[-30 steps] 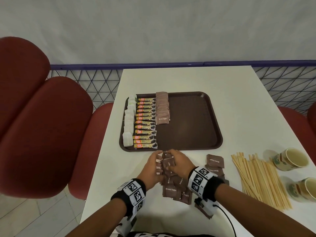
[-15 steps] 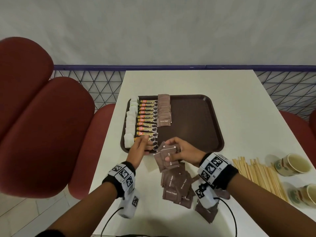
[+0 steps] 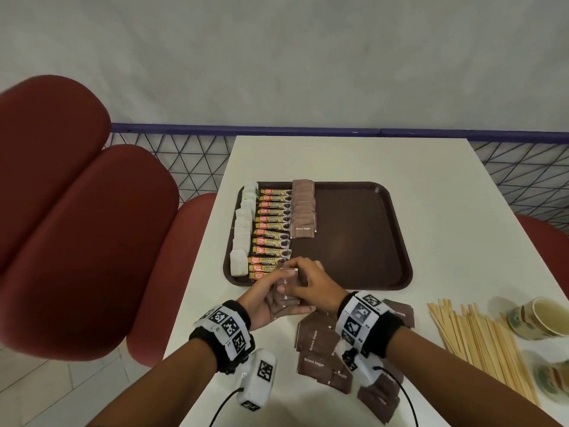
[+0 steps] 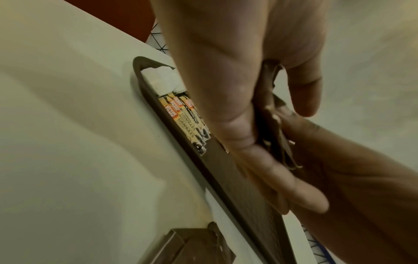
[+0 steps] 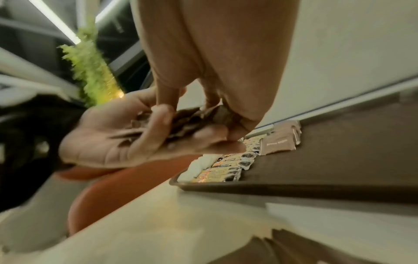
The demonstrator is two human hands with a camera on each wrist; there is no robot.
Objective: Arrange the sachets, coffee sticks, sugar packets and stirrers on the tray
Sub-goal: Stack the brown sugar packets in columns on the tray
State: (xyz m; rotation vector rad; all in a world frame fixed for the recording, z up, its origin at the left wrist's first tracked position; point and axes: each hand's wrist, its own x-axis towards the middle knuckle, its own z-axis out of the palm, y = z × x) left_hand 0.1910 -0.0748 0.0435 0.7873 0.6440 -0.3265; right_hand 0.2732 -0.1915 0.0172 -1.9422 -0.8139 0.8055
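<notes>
Head view, left to right: a dark red padded bench (image 3: pixel 77 241) sits just beside the left edge of the white rectangular table (image 3: pixel 431 186). On the table lies a dark brown plastic tray (image 3: pixel 363 241). Along the tray's left edge runs a column of white paper sachets (image 3: pixel 241 235), next to it a column of yellow-and-orange coffee sticks (image 3: pixel 272 229), then a shorter overlapping column of brown sugar packets (image 3: pixel 303 211) starting at the far edge; the tray's right half is bare.

Over the tray's near edge, near its left corner, the left hand (image 3: pixel 264 303) lies palm up, fingers curled under a small stack of brown sugar packets (image 3: pixel 284 298). The right hand (image 3: pixel 311 285) comes down on the same stack, fingertips and thumb pinching it; the right wrist view shows both hands grasping the bundle (image 5: pixel 181 123).

By the table's near edge, under the right wrist, more loose brown sugar packets (image 3: pixel 317 349) lie scattered. Further right is a spread of pale wooden stirrers (image 3: pixel 480 343), and at the right edge two patterned paper cups (image 3: pixel 538 318) lie tipped over.
</notes>
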